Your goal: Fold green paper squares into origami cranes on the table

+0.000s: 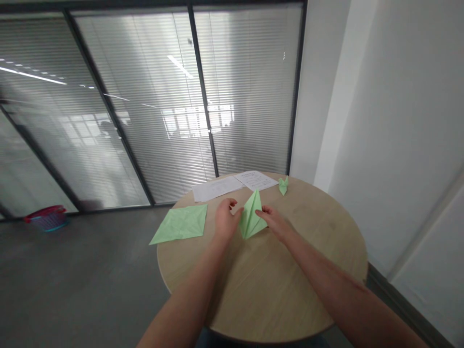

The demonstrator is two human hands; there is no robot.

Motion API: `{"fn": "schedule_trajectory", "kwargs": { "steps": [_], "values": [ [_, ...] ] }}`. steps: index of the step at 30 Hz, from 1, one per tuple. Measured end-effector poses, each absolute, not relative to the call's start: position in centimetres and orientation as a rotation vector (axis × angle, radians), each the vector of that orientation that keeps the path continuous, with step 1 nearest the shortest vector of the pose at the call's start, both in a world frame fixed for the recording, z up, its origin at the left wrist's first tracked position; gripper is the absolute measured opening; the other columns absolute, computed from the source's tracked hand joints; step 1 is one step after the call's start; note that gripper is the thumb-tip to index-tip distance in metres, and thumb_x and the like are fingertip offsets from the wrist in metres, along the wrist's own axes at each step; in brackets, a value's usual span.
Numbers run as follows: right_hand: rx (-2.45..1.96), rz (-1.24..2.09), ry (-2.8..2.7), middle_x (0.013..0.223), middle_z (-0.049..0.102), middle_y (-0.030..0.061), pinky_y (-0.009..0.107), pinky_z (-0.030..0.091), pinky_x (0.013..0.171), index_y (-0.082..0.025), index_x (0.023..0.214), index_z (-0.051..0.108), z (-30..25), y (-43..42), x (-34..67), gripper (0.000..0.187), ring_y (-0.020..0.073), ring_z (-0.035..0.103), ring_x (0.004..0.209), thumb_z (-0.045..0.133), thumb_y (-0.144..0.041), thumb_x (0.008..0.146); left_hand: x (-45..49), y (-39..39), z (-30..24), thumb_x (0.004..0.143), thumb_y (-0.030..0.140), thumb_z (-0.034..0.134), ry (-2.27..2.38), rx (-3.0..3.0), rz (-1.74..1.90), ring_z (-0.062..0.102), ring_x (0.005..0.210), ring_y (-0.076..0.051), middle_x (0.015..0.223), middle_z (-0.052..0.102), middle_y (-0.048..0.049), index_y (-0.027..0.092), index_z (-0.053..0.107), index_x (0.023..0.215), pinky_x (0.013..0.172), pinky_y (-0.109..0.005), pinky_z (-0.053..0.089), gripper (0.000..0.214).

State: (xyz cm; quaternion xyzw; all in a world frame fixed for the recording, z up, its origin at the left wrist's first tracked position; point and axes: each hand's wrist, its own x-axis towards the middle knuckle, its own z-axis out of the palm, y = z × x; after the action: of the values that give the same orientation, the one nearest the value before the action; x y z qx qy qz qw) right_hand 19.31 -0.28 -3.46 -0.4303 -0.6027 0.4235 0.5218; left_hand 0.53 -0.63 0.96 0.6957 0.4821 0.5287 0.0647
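A light green sheet of origami paper [249, 217], folded into a pointed kite-like form with creases fanning from its lower tip, is between my hands above the round table. My right hand [272, 221] pinches its right edge, thumb on the front face and fingers partly behind. At the left edge, the thumb of my left hand [226, 218] touches the paper; the other fingers are curled and stand apart from the thumb. A flat, creased green sheet [181, 223] lies left of my left hand, overhanging the table's edge. A small folded green paper figure [283, 185] rests at the back right.
Printed white sheets [221, 187] lie along the back of the round wooden table [275, 290]. Behind it stands a glass partition with blinds [250, 96]; a white wall [406, 121] rises at the right. A red and blue basket [49, 220] sits on the floor at the far left.
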Motion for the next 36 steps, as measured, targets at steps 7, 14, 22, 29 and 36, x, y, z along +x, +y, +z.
{"fn": "schedule_trajectory", "kwargs": {
  "steps": [7, 14, 22, 29, 36],
  "values": [
    [-1.039, 0.791, -1.517, 0.078, 0.064, 0.0018, 0.027, 0.047, 0.064, -0.02, 0.084, 0.062, -2.6, -1.0, 19.0, 0.028, 0.0169, 0.059, 0.071, 0.06, -0.048, 0.082, 2.4, -1.8, 0.9, 0.085, 0.027, 0.06, 1.217, 2.017, 1.329, 0.066, 0.087, -0.021, 0.101, 0.072, -0.0098, 0.017, 0.064, 0.121, 0.085, -0.036, 0.05, 0.037],
    [-1.017, 0.458, -1.675, 0.115, 0.065, 0.0079, 0.035, 0.045, 0.096, -0.022, 0.099, 0.069, -1.2, -2.5, 18.7, 0.026, 0.0201, 0.059, 0.107, 0.055, -0.042, 0.089, 2.9, -1.6, 0.7, 0.082, 0.055, 0.062, 0.737, 1.427, 1.242, 0.061, 0.111, -0.027, 0.115, 0.07, -0.0138, 0.013, 0.069, 0.111, 0.097, -0.039, 0.046, 0.051],
    [-1.053, 0.232, -1.834, 0.148, 0.041, 0.0062, 0.045, 0.025, 0.116, -0.027, 0.113, 0.069, -1.3, -3.0, 18.5, 0.028, 0.0237, 0.036, 0.137, 0.055, -0.03, 0.089, 2.5, -1.4, 0.7, 0.067, 0.04, 0.075, 0.743, 1.266, 1.187, 0.066, 0.088, -0.024, 0.099, 0.073, -0.0114, 0.011, 0.071, 0.1, 0.075, -0.03, 0.049, 0.044],
    [-1.164, 0.377, -1.516, 0.123, 0.058, 0.0082, 0.039, 0.042, 0.102, -0.023, 0.116, 0.053, -2.7, -1.0, 18.9, 0.041, 0.0216, 0.054, 0.117, 0.066, -0.034, 0.078, 1.6, -0.3, -0.1, 0.068, 0.042, 0.073, 0.985, 1.238, 1.182, 0.062, 0.063, -0.018, 0.08, 0.072, -0.0098, 0.011, 0.071, 0.088, 0.057, -0.027, 0.045, 0.037],
    [-1.271, 0.646, -1.499, 0.089, 0.065, 0.0034, 0.034, 0.048, 0.08, -0.024, 0.087, 0.053, -3.1, -0.6, 19.3, 0.028, 0.0213, 0.06, 0.087, 0.065, -0.047, 0.076, 1.4, -0.1, -0.1, 0.063, 0.039, 0.078, 0.952, 1.252, 1.206, 0.065, 0.07, -0.022, 0.091, 0.074, -0.0129, 0.011, 0.071, 0.09, 0.064, -0.031, 0.049, 0.04]
  ]
}}
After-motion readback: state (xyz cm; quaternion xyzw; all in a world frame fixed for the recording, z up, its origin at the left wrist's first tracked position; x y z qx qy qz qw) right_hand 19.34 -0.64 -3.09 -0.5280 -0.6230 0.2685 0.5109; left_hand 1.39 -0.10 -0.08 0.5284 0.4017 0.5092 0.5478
